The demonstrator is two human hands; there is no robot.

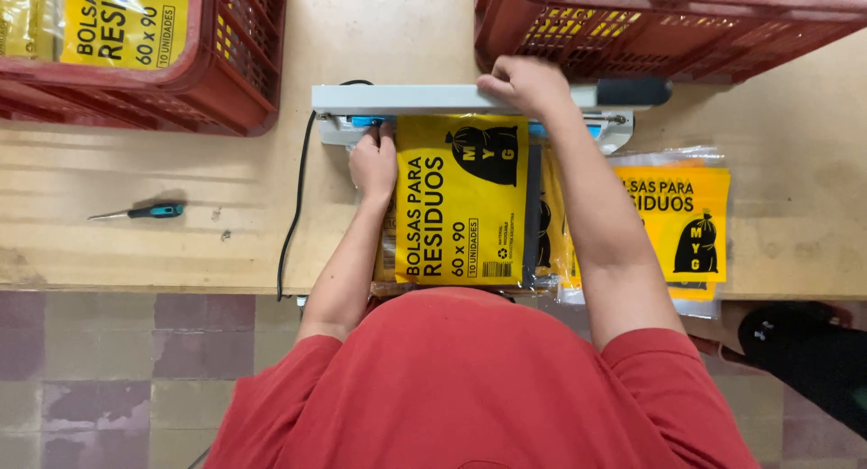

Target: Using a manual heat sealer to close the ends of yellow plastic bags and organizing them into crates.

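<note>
Yellow bag pack (461, 198) under sealer bar (406, 98), left hand (374, 164) beside it, right hand (526, 83) pressing bar

Both red crates, far left (181, 81) and far right (668, 27), are cut off by the top edge. The right forearm covers part of the stacked packs (673, 221). The sealer's bed (605, 130) is mostly hidden beneath its arm and the pack (461, 198). A dark object (804, 361) near right cannot be identified.
</note>
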